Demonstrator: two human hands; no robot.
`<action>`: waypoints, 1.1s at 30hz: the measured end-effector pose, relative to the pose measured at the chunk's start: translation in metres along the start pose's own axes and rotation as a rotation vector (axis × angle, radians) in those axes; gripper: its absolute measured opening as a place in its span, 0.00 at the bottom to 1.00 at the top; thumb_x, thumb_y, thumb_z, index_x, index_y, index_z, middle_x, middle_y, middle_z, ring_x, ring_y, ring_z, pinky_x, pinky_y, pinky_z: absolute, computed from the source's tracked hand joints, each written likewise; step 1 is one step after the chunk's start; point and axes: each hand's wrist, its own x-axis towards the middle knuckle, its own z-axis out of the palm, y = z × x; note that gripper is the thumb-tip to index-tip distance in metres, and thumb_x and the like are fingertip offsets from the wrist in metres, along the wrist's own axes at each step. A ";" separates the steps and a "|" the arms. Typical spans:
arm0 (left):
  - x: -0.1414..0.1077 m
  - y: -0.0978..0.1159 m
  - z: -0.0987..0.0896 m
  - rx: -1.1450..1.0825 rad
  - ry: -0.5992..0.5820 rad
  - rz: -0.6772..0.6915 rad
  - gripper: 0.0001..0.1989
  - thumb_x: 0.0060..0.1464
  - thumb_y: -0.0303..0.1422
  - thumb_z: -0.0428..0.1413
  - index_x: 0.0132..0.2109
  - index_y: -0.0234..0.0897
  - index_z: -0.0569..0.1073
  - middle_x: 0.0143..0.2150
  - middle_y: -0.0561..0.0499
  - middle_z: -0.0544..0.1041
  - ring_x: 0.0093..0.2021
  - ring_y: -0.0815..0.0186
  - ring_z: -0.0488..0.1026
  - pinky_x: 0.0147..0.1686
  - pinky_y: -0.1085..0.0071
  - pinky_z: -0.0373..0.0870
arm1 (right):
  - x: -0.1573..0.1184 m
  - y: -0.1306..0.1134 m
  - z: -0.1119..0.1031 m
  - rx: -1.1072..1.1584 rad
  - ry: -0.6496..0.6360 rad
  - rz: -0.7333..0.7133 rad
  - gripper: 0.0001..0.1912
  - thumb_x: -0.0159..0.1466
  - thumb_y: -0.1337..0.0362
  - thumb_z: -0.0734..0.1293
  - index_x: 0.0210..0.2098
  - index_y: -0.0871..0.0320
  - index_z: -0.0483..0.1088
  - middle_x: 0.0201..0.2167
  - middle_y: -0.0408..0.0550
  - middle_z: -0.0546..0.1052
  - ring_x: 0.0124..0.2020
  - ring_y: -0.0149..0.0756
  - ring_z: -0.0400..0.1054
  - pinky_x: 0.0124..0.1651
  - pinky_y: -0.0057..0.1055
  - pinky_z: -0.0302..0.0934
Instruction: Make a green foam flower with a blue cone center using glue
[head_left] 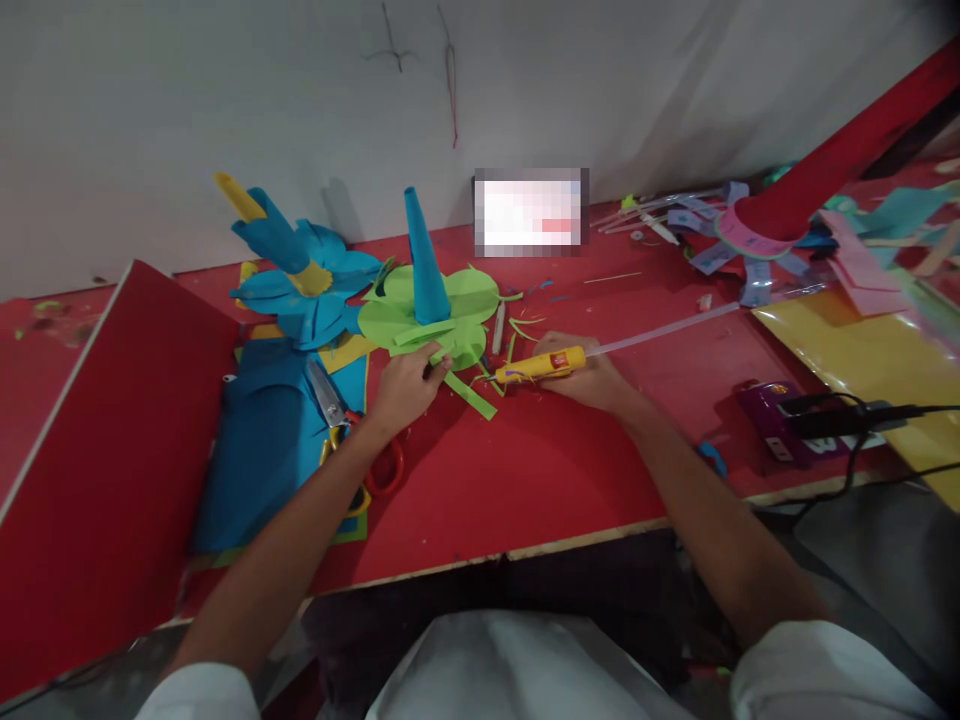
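My right hand (pixel 577 375) is closed around a yellow glue gun (pixel 536 366), its nozzle pointing left and a long clear glue stick (pixel 667 326) sticking out of its back. Pinched in my left hand (pixel 409 388) is a light green paper strip (pixel 472 397), which slants down to the right close to the nozzle. Just beyond that hand lies a green paper flower shape (pixel 471 300) with a blue paper cone (pixel 425 270) upright on it. A blue paper flower (pixel 337 270) with a yellow-tipped centre stands to the left.
Scissors (pixel 328 392) with red and yellow handles lie on blue sheets (pixel 255 460) at left, beside a raised red panel (pixel 127 420). A purple box (pixel 784 425) with black cables sits at right, near a yellow sheet (pixel 840 340). Green scraps (pixel 523 328) litter the red table (pixel 480 490).
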 end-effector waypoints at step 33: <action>0.002 0.004 -0.005 -0.376 0.018 0.202 0.22 0.68 0.50 0.53 0.54 0.38 0.78 0.49 0.42 0.80 0.29 0.68 0.68 0.32 0.69 0.66 | -0.010 -0.003 -0.001 -0.403 -0.283 -0.096 0.13 0.62 0.58 0.76 0.45 0.52 0.79 0.43 0.49 0.83 0.41 0.43 0.75 0.41 0.35 0.60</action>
